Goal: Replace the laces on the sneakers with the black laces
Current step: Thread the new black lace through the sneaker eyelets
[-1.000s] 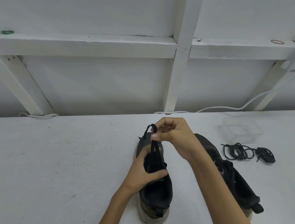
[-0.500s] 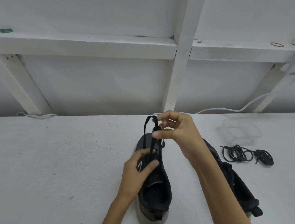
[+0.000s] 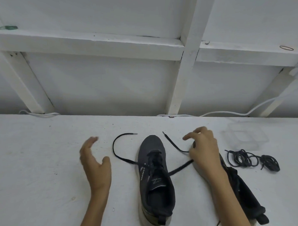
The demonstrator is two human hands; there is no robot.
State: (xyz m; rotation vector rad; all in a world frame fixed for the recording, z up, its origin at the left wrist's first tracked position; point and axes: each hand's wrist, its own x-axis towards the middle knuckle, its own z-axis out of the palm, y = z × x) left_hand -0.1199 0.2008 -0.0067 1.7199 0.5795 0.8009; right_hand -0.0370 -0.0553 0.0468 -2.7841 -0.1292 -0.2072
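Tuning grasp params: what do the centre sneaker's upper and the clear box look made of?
Sneaker upper: probably knit mesh fabric, matte dark grey, with a fine weave texture on the toe. Clear box: apparently thin plastic, see-through walls with faintly shiny edges.

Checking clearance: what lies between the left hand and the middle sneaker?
The left end of the black lace, curving over the table from the sneaker; the left hand is clear of it. Head view.

1. One view only: head-worn, wide-angle.
2. Station: above and behind the heel of the sneaker (image 3: 156,173), facing forward and down across the table (image 3: 40,159).
3. Range: near; the wall frame (image 3: 185,80) beyond the sneaker's toe fills the upper half.
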